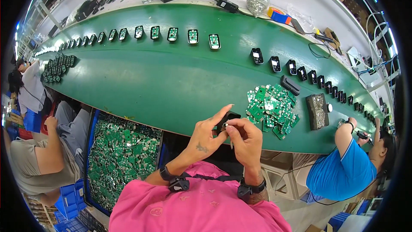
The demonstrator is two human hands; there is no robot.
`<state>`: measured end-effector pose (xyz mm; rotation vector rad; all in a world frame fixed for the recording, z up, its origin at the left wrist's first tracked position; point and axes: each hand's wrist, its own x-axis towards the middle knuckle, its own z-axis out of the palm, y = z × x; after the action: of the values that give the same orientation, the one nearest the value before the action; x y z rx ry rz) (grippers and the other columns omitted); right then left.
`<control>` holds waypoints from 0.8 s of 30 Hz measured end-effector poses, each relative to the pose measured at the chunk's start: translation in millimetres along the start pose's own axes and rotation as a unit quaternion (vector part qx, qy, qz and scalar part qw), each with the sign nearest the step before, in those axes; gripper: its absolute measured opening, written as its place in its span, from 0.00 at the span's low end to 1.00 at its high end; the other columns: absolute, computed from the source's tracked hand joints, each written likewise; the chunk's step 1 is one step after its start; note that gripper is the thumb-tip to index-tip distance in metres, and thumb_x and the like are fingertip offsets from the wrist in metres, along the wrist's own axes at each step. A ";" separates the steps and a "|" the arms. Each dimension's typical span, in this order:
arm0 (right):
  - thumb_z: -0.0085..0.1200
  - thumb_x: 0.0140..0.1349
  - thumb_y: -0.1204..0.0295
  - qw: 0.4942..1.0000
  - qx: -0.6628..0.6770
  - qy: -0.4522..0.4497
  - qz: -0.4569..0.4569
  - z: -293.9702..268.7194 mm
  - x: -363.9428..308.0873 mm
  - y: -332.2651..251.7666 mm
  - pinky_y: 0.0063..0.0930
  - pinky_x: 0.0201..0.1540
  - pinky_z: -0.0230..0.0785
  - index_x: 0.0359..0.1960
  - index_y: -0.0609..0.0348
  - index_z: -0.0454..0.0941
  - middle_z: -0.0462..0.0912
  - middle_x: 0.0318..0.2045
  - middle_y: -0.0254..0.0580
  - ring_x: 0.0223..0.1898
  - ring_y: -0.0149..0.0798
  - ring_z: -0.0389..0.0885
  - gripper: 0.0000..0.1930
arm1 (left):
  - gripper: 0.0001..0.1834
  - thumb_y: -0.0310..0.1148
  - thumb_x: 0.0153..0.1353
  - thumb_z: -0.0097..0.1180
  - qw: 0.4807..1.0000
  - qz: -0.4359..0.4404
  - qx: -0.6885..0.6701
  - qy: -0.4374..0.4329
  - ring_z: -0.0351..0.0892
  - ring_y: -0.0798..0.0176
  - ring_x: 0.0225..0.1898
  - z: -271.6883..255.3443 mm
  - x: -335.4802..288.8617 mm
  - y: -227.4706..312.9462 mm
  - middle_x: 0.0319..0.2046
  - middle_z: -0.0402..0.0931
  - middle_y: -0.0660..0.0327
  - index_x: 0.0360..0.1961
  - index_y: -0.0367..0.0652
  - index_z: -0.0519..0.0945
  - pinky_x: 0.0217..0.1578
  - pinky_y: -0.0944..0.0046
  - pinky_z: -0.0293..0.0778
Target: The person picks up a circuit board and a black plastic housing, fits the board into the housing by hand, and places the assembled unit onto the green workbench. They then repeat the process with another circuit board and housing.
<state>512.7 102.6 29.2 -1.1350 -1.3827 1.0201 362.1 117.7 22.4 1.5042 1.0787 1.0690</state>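
At the near edge of the green table (171, 81), my left hand (202, 139) grips a small black plastic housing (232, 115), thumb and fingers around it. My right hand (247, 139) is closed in a pinch against the housing's near side. A tiny pale bit shows at its fingertips, too small to name. Just right of my hands lies a loose pile of green circuit boards (268, 107). A closed black case (290, 85) touches the far side of that pile.
Black housings with boards (192, 37) line the far left; more housings (275, 64) curve right. A black box of small metal parts (317, 111) stands beyond the pile. Left of me is a large bin of boards (122, 154). Co-workers sit left and right, one in a blue shirt (343, 174).
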 end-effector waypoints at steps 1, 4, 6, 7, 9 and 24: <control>0.59 0.65 0.78 1.000 0.000 0.000 0.000 -0.4 0.3 0.2 0.17 0.26 0.65 0.41 0.67 0.81 0.79 0.31 0.33 0.26 0.21 0.74 0.06 | 0.36 0.23 0.56 0.58 1.000 -0.002 0.003 -0.001 0.78 0.69 0.35 0.2 -0.1 1.0 0.43 0.82 0.51 0.69 0.45 0.67 0.33 0.66 0.76; 0.59 0.66 0.77 0.998 -0.041 -0.006 -0.048 -2.6 0.6 -0.3 0.17 0.27 0.66 0.40 0.66 0.79 0.80 0.32 0.33 0.27 0.21 0.75 0.05 | 0.35 0.22 0.57 0.58 1.000 -0.005 -0.024 0.005 0.77 0.70 0.36 0.0 -0.9 2.8 0.42 0.82 0.54 0.69 0.45 0.68 0.35 0.67 0.76; 0.58 0.66 0.77 0.999 -0.009 -0.002 -0.051 -3.9 -0.8 -2.3 0.17 0.27 0.67 0.39 0.66 0.79 0.81 0.32 0.34 0.26 0.22 0.76 0.05 | 0.35 0.22 0.58 0.58 0.998 -0.015 -0.055 0.011 0.77 0.71 0.37 -1.6 -1.6 1.5 0.42 0.82 0.56 0.69 0.46 0.67 0.36 0.68 0.77; 0.58 0.66 0.77 0.999 -0.009 -0.003 -0.052 -4.0 -2.2 -1.8 0.17 0.27 0.67 0.39 0.66 0.79 0.81 0.32 0.34 0.26 0.22 0.76 0.05 | 0.35 0.22 0.58 0.58 0.996 -0.025 -0.086 0.016 0.76 0.72 0.38 -2.2 -1.4 2.5 0.42 0.81 0.58 0.69 0.46 0.67 0.37 0.68 0.77; 0.59 0.66 0.77 0.999 -0.025 0.038 -0.016 -3.6 -5.8 -0.1 0.17 0.26 0.69 0.38 0.66 0.79 0.81 0.32 0.36 0.25 0.23 0.77 0.05 | 0.35 0.22 0.59 0.57 0.996 -0.022 -0.088 0.028 0.76 0.73 0.39 -3.0 -2.5 13.0 0.42 0.80 0.60 0.70 0.47 0.67 0.38 0.68 0.78; 0.55 0.68 0.78 0.978 -0.122 0.081 -0.147 9.5 -8.4 -5.3 0.21 0.23 0.64 0.36 0.66 0.78 0.77 0.27 0.38 0.22 0.26 0.75 0.03 | 0.34 0.19 0.59 0.57 0.997 -0.007 -0.071 0.035 0.73 0.75 0.39 -3.2 -9.9 20.2 0.43 0.78 0.62 0.69 0.44 0.67 0.40 0.71 0.75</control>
<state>502.8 93.3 31.7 -1.1204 -1.5179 0.5462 359.3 105.9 41.6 1.3520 1.0381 1.1715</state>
